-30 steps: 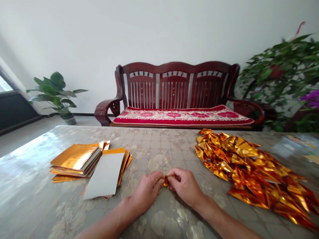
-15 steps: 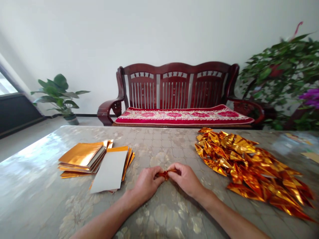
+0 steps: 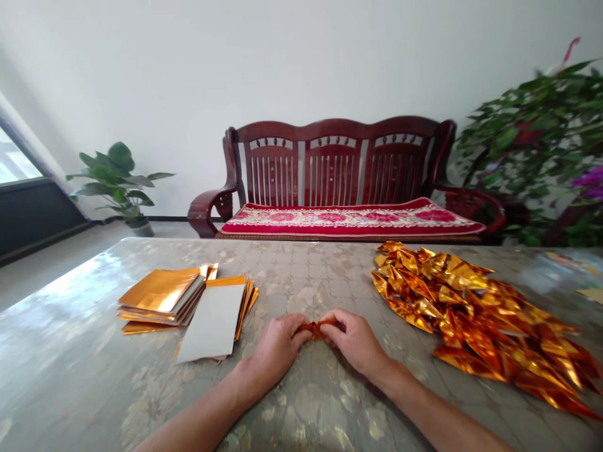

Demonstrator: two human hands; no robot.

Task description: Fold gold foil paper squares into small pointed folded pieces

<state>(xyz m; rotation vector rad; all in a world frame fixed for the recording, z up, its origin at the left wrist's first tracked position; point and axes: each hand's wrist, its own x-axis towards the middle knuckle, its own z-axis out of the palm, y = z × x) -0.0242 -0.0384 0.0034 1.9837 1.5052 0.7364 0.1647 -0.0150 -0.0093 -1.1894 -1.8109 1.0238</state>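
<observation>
Head view: pale wall (image 3: 301, 56), dark red wooden bench (image 3: 330, 176) against it, red-and-white floral mat (image 3: 348, 216) along the seat. Potted plant (image 3: 120, 179) to the left, denser foliage (image 3: 537, 138) to the right. Table (image 3: 85, 364) in front, cover glossy, grey-beige, floral and grid patterned.

Foil (image 3: 318, 331) at near centre of table, between the two hands: small, narrow, orange-gold, shiny, crinkled and pinched-looking at the middle. Ends hidden by fingers, so full shape cannot be told. Whether it touches the table, also unclear.

Left hand (image 3: 279, 342): thumb and fingers clamped on the foil's left end. Right hand (image 3: 354, 339): same grip, right end. Fingertips of the two hands close, a short stretch of foil showing between.

Left of hands: stack (image 3: 157, 290) of flat gold sheets; beside it, more sheets, grey face up (image 3: 211, 323). Right: broad heap (image 3: 471, 314) of folded, pointed gold pieces, bright creases throughout.
</observation>
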